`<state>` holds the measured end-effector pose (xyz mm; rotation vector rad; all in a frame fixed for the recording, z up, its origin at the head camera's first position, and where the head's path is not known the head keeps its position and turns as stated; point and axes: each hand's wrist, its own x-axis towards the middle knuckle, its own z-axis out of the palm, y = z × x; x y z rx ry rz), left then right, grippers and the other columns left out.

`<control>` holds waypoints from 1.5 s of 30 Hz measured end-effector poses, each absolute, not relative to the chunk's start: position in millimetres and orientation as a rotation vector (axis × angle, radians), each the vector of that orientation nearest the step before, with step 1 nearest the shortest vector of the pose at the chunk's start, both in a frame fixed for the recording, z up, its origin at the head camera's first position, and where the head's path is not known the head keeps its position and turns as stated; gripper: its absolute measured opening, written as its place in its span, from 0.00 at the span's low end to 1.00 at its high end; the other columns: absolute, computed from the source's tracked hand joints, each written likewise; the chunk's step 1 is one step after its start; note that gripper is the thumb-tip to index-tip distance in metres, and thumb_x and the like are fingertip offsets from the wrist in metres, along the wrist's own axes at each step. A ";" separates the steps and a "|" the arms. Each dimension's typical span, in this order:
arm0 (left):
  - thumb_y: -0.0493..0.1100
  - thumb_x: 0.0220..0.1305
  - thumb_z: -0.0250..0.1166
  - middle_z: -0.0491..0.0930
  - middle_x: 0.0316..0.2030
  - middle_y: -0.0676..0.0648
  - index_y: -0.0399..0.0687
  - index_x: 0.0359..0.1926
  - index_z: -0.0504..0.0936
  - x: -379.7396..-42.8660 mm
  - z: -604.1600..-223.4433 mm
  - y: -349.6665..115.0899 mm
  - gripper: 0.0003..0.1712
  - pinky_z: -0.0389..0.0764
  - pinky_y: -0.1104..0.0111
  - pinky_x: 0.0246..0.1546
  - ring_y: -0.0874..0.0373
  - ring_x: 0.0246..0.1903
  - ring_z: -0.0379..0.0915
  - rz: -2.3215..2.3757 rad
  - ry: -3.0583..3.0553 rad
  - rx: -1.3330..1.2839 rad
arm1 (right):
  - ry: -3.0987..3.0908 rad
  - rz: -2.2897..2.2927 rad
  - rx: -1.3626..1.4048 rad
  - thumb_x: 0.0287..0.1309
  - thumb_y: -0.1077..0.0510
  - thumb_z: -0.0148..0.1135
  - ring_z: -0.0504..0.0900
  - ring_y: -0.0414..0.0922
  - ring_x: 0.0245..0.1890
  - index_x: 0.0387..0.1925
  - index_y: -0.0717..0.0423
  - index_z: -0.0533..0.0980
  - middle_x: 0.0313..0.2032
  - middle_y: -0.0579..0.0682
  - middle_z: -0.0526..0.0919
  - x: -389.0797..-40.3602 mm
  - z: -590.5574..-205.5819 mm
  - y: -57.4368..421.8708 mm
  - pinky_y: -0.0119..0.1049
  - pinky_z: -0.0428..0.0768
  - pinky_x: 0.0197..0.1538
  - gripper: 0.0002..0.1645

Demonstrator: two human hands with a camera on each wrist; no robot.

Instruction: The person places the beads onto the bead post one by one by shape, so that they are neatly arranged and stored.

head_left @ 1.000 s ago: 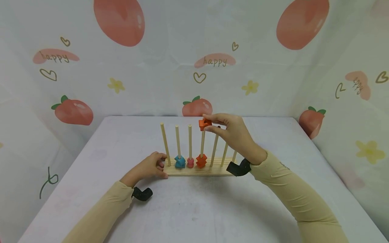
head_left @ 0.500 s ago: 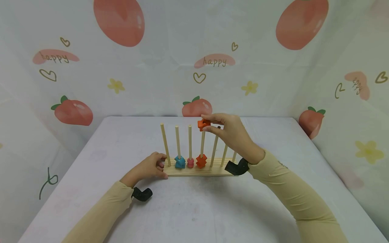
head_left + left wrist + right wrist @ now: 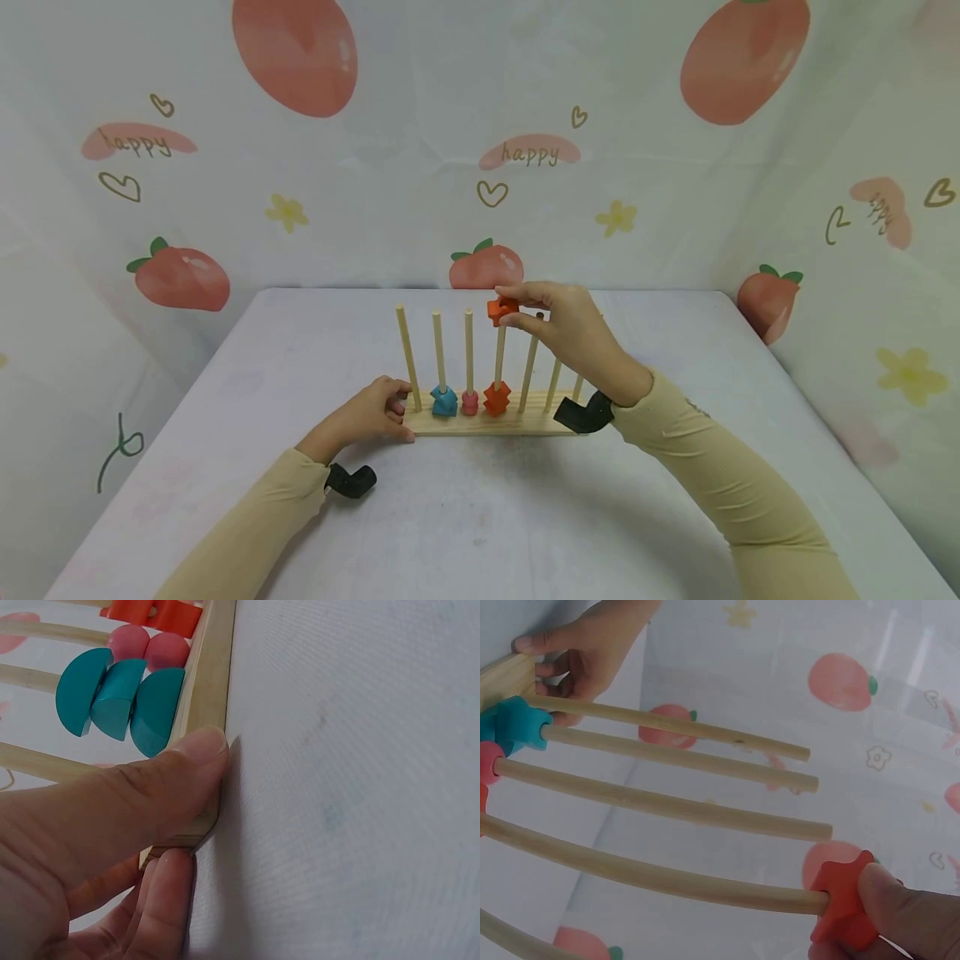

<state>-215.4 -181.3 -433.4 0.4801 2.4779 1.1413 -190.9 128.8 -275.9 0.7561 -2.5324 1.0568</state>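
Note:
My right hand pinches an orange star-shaped bead between thumb and fingers. In the right wrist view this bead sits at the tip of a wooden peg, whose end meets the bead. Lower on that same peg, orange beads rest on the base. My left hand grips the left end of the wooden peg stand, thumb on its front edge and fingers round the end, as the left wrist view shows. Blue beads and pink beads sit at the bottom of neighbouring pegs.
Bare pegs rise at the left end and on the right part of the stand, some partly behind my right hand. A white cloth covers the table. Behind it hangs a printed curtain.
My right hand has shifted slightly left with the orange bead, staying at the top of the peg. The left hand keeps its grip on the stand.

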 end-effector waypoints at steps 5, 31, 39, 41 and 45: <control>0.37 0.42 0.80 0.69 0.45 0.39 0.26 0.62 0.67 -215.0 -433.2 -181.5 0.47 0.79 0.65 0.43 0.54 0.41 0.73 1.149 2.476 0.480 | -2.543 1.059 0.752 0.50 0.59 0.72 0.85 0.46 0.47 0.51 0.56 0.82 0.44 0.49 0.87 -190.6 -275.4 128.5 0.42 0.82 0.50 0.23; 0.37 0.43 0.80 0.68 0.47 0.38 0.26 0.62 0.66 -215.6 -434.0 -181.8 0.47 0.79 0.65 0.43 0.54 0.41 0.74 1.146 2.478 0.490 | -2.545 1.071 0.737 0.52 0.57 0.71 0.85 0.43 0.45 0.49 0.55 0.83 0.46 0.48 0.86 -189.8 -273.9 128.6 0.42 0.81 0.50 0.20; 0.37 0.43 0.80 0.68 0.48 0.38 0.27 0.63 0.66 -214.7 -432.9 -181.7 0.47 0.79 0.65 0.43 0.55 0.42 0.73 1.142 2.475 0.478 | -2.562 1.131 0.746 0.52 0.57 0.72 0.84 0.45 0.48 0.50 0.54 0.82 0.49 0.48 0.85 -189.0 -272.3 129.8 0.43 0.80 0.53 0.21; 0.37 0.43 0.80 0.68 0.48 0.38 0.27 0.63 0.66 -214.3 -432.3 -181.5 0.47 0.79 0.65 0.44 0.54 0.42 0.73 1.140 2.476 0.473 | -2.560 1.142 0.758 0.53 0.57 0.71 0.83 0.45 0.49 0.51 0.54 0.82 0.49 0.48 0.85 -188.6 -272.1 130.9 0.42 0.80 0.54 0.21; 0.38 0.43 0.80 0.68 0.49 0.38 0.27 0.63 0.66 -214.1 -432.3 -181.4 0.47 0.79 0.65 0.44 0.54 0.42 0.74 1.140 2.475 0.477 | -2.507 1.167 0.795 0.54 0.57 0.71 0.81 0.45 0.51 0.52 0.55 0.81 0.50 0.48 0.84 -186.2 -273.3 134.2 0.39 0.78 0.57 0.22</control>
